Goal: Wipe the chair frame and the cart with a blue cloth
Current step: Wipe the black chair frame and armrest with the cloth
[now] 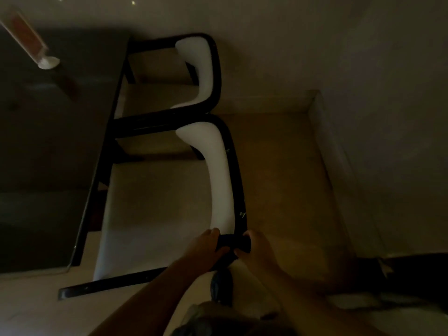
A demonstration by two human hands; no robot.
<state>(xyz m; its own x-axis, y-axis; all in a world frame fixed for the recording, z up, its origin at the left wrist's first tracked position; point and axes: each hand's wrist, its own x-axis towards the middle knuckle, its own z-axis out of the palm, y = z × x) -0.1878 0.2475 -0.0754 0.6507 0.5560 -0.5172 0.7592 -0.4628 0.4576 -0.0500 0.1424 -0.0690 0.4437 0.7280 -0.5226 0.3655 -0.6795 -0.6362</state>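
Note:
The scene is dim. A chair with a black frame and a white padded back stands just in front of me, pushed toward a dark table. A dark cloth is wrapped around the frame's near corner. My left hand grips the cloth from the left side. My right hand holds the same cloth from the right side. Both hands press it on the frame. The cart is not in view.
A second identical chair stands beyond the first. The dark table lies to the left, with a reddish stand on it. A pale wall and floor ledge run along the right. Dark items lie at lower right.

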